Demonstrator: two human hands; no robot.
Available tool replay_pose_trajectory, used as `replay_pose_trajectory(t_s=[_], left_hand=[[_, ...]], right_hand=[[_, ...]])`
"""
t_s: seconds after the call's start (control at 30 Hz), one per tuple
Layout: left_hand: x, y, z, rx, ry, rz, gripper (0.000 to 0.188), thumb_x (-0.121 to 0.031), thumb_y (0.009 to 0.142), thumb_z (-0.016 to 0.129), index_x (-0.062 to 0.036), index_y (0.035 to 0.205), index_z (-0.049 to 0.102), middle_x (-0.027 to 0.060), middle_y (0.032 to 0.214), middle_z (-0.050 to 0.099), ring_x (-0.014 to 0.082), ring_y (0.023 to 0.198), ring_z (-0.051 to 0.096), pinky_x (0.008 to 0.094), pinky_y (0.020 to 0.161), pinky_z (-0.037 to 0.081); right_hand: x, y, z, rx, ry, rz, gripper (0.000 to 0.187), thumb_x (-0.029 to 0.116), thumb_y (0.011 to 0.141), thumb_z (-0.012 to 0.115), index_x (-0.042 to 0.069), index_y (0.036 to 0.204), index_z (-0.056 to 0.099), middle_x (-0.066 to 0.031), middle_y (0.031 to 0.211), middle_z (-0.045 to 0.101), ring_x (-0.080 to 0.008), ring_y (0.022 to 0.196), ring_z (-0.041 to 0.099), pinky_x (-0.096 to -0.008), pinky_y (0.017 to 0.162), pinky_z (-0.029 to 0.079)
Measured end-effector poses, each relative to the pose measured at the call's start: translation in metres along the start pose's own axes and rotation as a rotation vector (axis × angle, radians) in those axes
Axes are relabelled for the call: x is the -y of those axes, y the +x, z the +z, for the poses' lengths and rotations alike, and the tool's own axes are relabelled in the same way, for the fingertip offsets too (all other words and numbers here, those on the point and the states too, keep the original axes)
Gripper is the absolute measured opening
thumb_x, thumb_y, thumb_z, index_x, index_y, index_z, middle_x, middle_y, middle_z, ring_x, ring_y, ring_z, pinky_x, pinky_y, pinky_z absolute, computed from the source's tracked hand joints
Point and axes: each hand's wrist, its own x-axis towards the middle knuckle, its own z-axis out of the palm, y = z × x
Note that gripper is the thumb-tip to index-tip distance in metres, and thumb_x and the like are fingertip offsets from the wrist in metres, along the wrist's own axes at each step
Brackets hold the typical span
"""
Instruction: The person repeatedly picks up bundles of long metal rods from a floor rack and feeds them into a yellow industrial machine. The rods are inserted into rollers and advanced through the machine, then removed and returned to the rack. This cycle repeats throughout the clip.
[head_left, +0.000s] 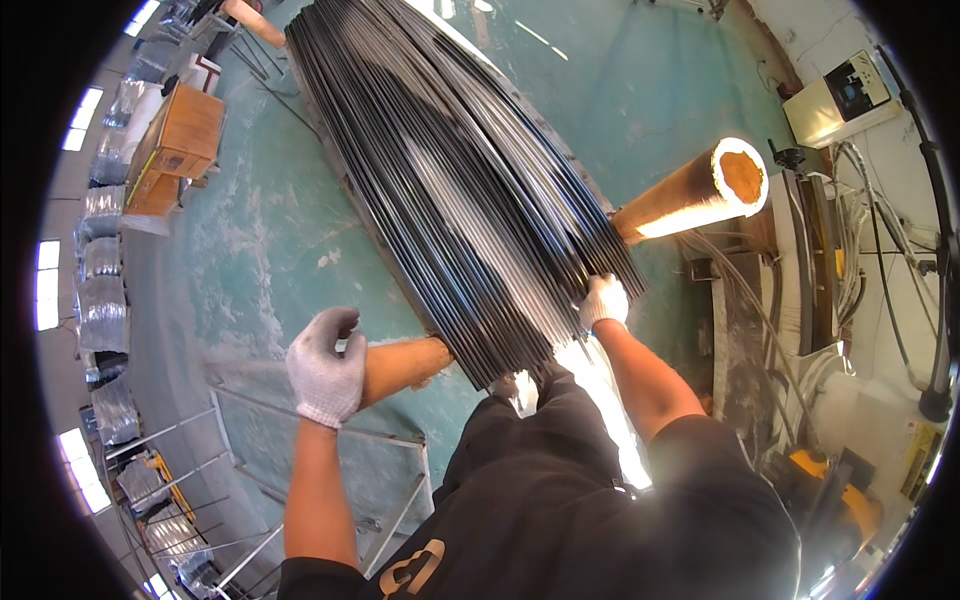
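As left hand [328, 367] curls, right hand [605, 301] extends.

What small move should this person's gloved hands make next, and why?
Probably bring the left hand across to the near left edge of the long black rods. It is off to their left, fingers curled with nothing visible in them, while the right hand is at their near right edge. A hand on each side might steady the rods better.

Black rods [440, 180] get cut off up top — lower left, the left hand [328, 366] hides part of a brown tube [405, 367] from me.
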Motion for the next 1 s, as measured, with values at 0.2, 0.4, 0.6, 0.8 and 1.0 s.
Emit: replay_pose_trajectory(t_s=[0.2, 0.4, 0.6, 0.8, 1.0], left_hand=[[-0.006, -0.002, 0.002, 0.011, 0.041, 0.031, 0.022, -0.004, 0.089, 0.076, -0.0008, 0.111, 0.080, 0.0172, 0.103, 0.082, 0.0292, 0.092, 0.082, 0.0385, 0.086, 0.065], [-0.006, -0.007, -0.002, 0.026, 0.022, 0.042, 0.023, -0.004, 0.094, 0.076, 0.0028, 0.116, 0.079, 0.0163, 0.105, 0.084, 0.0256, 0.098, 0.083, 0.0362, 0.093, 0.064], [-0.022, -0.024, 0.000, -0.029, 0.139, 0.425, 0.019, -0.006, 0.093, 0.077, -0.0037, 0.111, 0.079, 0.0160, 0.103, 0.081, 0.0330, 0.095, 0.080, 0.0440, 0.092, 0.062], [-0.061, -0.099, 0.080, 0.286, -0.522, 0.449, 0.021, -0.012, 0.094, 0.083, -0.0063, 0.113, 0.078, 0.0099, 0.108, 0.083, 0.0247, 0.101, 0.080, 0.0382, 0.095, 0.063], [0.017, -0.112, 0.236, 0.902, -1.338, -0.512, 0.019, -0.022, 0.111, 0.072, -0.0062, 0.122, 0.073, 0.0046, 0.109, 0.079, 0.0217, 0.096, 0.077, 0.0367, 0.084, 0.063]], right_hand=[[-0.010, 0.007, 0.036, -0.021, -0.124, -0.056, 0.018, 0.015, 0.093, 0.072, 0.005, 0.108, 0.076, -0.0270, 0.113, 0.079, -0.0483, 0.106, 0.078, -0.0563, 0.093, 0.064], [0.001, -0.007, -0.007, 0.213, 0.112, 0.024, 0.043, 0.030, 0.099, 0.080, -0.003, 0.122, 0.067, -0.0362, 0.119, 0.077, -0.0508, 0.116, 0.076, -0.0559, 0.099, 0.061], [0.038, -0.090, -0.083, 0.180, 0.328, 0.045, 0.060, 0.047, 0.107, 0.076, -0.007, 0.133, 0.068, -0.0376, 0.117, 0.076, -0.0509, 0.115, 0.075, -0.0564, 0.097, 0.057], [-0.061, -0.285, -0.065, 0.253, 0.453, 0.215, 0.061, 0.048, 0.109, 0.073, -0.001, 0.143, 0.064, -0.0338, 0.127, 0.071, -0.0464, 0.115, 0.070, -0.0524, 0.103, 0.054], [-0.059, -0.541, -0.208, 0.461, 0.019, 0.479, 0.047, 0.040, 0.106, 0.076, 0.003, 0.133, 0.070, -0.0255, 0.120, 0.075, -0.0441, 0.114, 0.073, -0.0535, 0.104, 0.055]])
